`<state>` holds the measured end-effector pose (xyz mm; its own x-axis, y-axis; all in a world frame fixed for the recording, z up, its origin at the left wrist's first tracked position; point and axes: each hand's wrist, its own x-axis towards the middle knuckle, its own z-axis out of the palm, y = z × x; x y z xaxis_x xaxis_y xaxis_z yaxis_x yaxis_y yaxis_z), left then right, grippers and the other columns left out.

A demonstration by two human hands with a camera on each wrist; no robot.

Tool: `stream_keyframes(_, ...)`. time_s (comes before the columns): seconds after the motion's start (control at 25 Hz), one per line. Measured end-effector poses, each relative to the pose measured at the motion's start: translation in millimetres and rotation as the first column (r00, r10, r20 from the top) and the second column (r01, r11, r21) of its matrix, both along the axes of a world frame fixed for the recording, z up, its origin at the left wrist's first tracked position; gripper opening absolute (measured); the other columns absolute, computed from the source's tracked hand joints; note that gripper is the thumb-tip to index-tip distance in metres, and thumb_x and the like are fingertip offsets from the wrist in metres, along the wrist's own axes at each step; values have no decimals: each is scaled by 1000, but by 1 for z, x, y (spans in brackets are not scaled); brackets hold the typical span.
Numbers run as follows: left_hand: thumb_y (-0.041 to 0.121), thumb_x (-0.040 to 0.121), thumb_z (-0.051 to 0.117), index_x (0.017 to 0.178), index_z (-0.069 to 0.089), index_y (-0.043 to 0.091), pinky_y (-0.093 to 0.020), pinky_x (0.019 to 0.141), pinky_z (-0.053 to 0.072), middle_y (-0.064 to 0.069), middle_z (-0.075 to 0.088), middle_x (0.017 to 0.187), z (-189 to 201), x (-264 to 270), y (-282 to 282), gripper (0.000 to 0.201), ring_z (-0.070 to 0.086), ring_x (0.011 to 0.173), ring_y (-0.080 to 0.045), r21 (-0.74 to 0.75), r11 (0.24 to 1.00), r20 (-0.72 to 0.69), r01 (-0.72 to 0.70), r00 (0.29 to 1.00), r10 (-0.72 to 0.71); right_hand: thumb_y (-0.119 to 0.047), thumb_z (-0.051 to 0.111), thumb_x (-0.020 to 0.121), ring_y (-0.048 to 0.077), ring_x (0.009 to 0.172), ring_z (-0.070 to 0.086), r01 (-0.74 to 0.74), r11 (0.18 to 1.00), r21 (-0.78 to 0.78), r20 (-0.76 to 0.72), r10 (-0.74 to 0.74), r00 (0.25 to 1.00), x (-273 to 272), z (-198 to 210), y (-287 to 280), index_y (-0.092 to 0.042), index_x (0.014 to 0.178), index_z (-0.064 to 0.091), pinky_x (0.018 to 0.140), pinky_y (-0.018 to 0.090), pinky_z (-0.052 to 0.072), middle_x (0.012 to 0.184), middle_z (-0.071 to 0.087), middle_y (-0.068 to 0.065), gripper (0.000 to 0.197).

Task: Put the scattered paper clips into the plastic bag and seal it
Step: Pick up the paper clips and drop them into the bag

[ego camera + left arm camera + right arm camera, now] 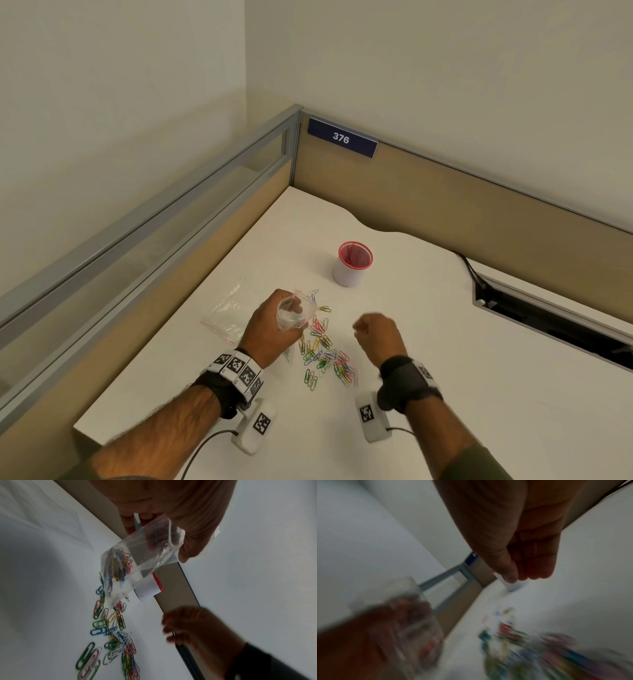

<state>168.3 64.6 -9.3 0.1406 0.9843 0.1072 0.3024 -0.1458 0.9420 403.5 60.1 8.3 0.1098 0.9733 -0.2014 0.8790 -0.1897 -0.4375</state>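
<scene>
My left hand (274, 322) grips a clear plastic bag (294, 313) by its open mouth and holds it above the desk. In the left wrist view the bag (137, 561) hangs down with several coloured clips (118, 563) inside. A loose pile of coloured paper clips (325, 359) lies on the white desk under and to the right of the bag, also seen as the pile (116, 635). My right hand (375, 332) hovers blurred to the right of the pile, fingers curled against the thumb. A thin sliver like a clip shows at its fingertips (173, 632). The right wrist view is blurred.
A second clear zip bag (226, 315) lies flat on the desk left of my left hand. A white cup with a red mesh rim (352, 263) stands behind the pile. Partition walls close the desk's left and back. A cable slot (548, 325) opens at the right.
</scene>
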Motion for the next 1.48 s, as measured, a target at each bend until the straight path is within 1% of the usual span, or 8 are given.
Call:
stream_keyframes(0.12, 15, 76, 81, 104, 56, 21, -26, 90, 53, 11, 67, 99, 1, -5, -1, 38, 62, 103, -2, 8, 1000, 13, -10, 1000, 10, -16, 54, 90, 24, 106, 58, 6, 976, -219, 133, 24, 991, 6, -44, -24, -13, 110, 63, 93, 30, 47, 118, 59, 8, 22)
stream_keyframes(0.32, 14, 77, 81, 105, 56, 19, -26, 91, 52, 9, 66, 100, 0, -7, 0, 39, 60, 103, -1, -7, 1000, 20, -15, 1000, 15, -18, 51, 93, 27, 105, 58, -36, 983, -180, 53, 47, 997, -23, -57, -29, -10, 110, 65, 90, 32, 48, 117, 60, 12, 23)
stream_keyframes(0.44, 15, 76, 81, 103, 55, 22, -25, 90, 52, 8, 67, 100, 3, -8, 2, 38, 60, 103, 1, 11, 1000, 9, -12, 1000, 11, -39, 62, 88, 21, 106, 57, 39, 984, -176, -5, -40, 999, -20, -57, -38, -15, 117, 60, 89, 29, 47, 119, 57, 5, 38)
stream_keyframes(0.56, 16, 76, 81, 102, 55, 27, -33, 89, 57, 9, 67, 100, 4, -12, 4, 40, 61, 104, -2, 14, 1000, 19, -14, 1000, 14, -58, 67, 75, 22, 108, 51, 18, 973, -229, 94, 3, 996, -26, -60, -53, -17, 115, 55, 85, 32, 48, 117, 49, 3, 58)
stream_keyframes(0.72, 17, 75, 81, 103, 55, 26, -36, 90, 57, 8, 67, 101, 5, -11, 6, 40, 63, 106, -8, 22, 1000, 13, -6, 1000, 6, -63, 64, 75, 23, 114, 44, 22, 984, -175, 125, 0, 992, -55, -65, -52, -17, 123, 47, 85, 34, 49, 123, 43, 4, 69)
stream_keyframes(0.96, 14, 76, 81, 103, 55, 23, -26, 92, 52, 7, 67, 100, 5, -7, 4, 39, 62, 105, -5, 26, 1000, 16, 8, 1000, -8, -34, 52, 94, 27, 117, 46, -55, 992, -112, 188, 75, 979, -68, -70, -40, -16, 127, 47, 88, 39, 52, 126, 46, 9, 37)
stream_keyframes(1.2, 13, 75, 82, 103, 55, 20, -1, 83, 41, 6, 67, 101, 3, -2, -5, 39, 61, 105, -4, 1, 1000, 10, -13, 1000, 13, -18, 45, 96, 26, 100, 58, -78, 991, -108, 188, 98, 977, -46, -68, -27, -11, 106, 61, 86, 34, 51, 110, 59, 11, 20)
stream_keyframes(1.48, 14, 76, 81, 105, 56, 19, 0, 82, 41, 5, 67, 102, 4, 0, -7, 40, 61, 105, -7, -12, 1000, -10, -12, 1000, 12, -7, 65, 85, 21, 75, 68, 131, 990, -47, -214, -138, 967, -18, -20, -19, -14, 78, 67, 76, 37, 60, 81, 70, 4, 10)
